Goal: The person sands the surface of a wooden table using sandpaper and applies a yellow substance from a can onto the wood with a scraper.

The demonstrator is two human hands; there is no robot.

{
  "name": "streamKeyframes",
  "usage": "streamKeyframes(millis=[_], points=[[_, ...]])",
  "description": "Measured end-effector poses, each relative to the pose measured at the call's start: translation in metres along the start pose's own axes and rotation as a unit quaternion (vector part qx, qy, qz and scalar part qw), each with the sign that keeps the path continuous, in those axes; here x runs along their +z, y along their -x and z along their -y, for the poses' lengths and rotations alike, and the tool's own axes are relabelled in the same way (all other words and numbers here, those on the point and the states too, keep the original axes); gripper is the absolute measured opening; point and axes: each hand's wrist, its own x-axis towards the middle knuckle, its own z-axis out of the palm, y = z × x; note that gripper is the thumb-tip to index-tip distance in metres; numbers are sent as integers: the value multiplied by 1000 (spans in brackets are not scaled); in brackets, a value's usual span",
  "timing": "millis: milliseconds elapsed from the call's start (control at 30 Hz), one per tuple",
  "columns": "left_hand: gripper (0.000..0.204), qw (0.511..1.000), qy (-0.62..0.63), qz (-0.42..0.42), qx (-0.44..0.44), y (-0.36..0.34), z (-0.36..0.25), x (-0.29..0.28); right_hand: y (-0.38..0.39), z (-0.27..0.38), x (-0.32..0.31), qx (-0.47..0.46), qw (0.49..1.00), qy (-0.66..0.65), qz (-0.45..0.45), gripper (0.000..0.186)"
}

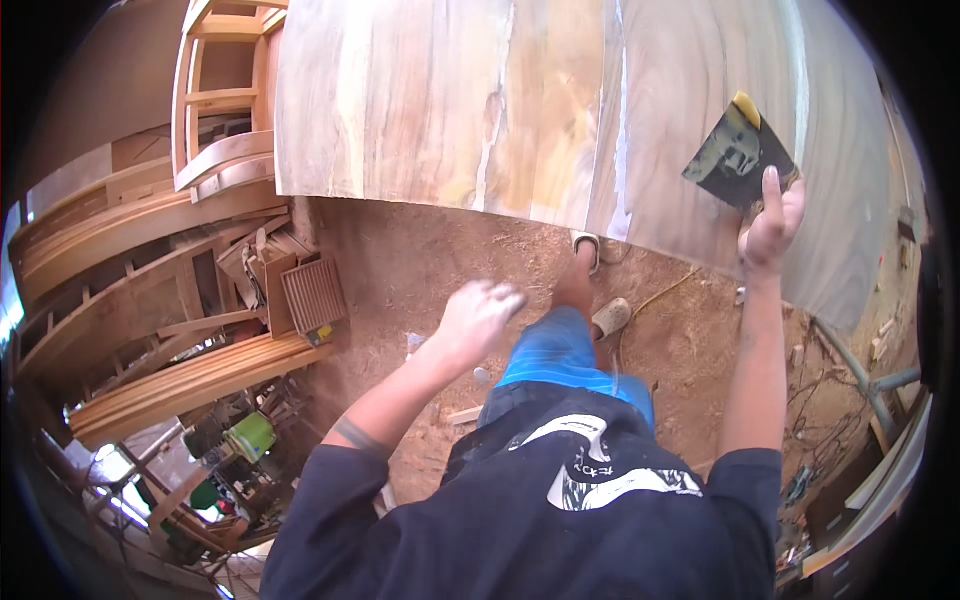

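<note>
I see R hand [775, 225] holding 1 dark sheet [738, 152] over wood panel [430, 110], right side; L hand [478, 318] curled, can't tell if empty. Prob. partway: pale streaks [624, 110] remain.

The right hand [775, 222] holds a dark sheet [732, 158] over a wooden panel [430, 110].

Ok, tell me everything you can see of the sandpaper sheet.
The sandpaper sheet looks dark grey and roughly square, with a pale, blotchy patch across its face and a yellowish corner at the top. The right hand grips its lower right part, thumb on the visible face. It appears turned cornerwise over the streaked wooden panel; whether they touch is unclear.
</note>
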Motion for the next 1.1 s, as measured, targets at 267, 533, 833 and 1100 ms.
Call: streamKeyframes(millis=[267,533,833,1100], points=[[60,962,-29,-250,-110,-17,-5,-79,6,-3,9,20,999,-27,-17,27],[51,927,-65,-357,-93,-38,-5,22,-2,-17,-12,11,999,34,10,24],[46,961,29,-237,-137,-21,1,-78,4,-4,5,15,999,-47,-11,22],[38,984,107,-109,-96,-42,-75,-32,6,-6,7,6,1000,-22,-9,26]])
